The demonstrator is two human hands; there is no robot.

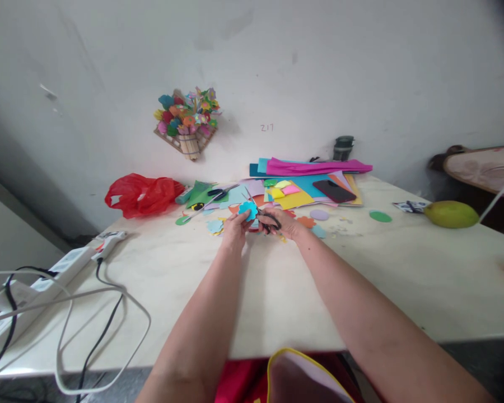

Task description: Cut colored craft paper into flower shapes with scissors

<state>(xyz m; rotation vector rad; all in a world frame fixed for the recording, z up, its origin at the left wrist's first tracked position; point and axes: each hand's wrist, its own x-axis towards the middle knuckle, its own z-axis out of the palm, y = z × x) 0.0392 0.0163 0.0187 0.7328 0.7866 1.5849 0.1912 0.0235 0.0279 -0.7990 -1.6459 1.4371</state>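
My left hand (pixel 237 225) pinches a bright blue paper flower (pixel 247 210) with a scalloped edge, held above the table's far half. In my right hand (pixel 284 221) are scissors (pixel 272 218) with dark handles, their blades pointing up and left beside the flower's right edge. Whether the blades touch the paper I cannot tell. Around and below both hands lie cut paper pieces: an orange scalloped one (pixel 306 222), a lilac oval (pixel 319 215) and a light blue flower shape (pixel 214 226).
Behind my hands are stacked coloured sheets (pixel 306 196), a dark phone (pixel 334 191) and second scissors (pixel 219 193). A red plastic bag (pixel 140 195) sits at left, near a power strip (pixel 63 271) with loose cables. A green-yellow fruit (pixel 451 214) lies at right.
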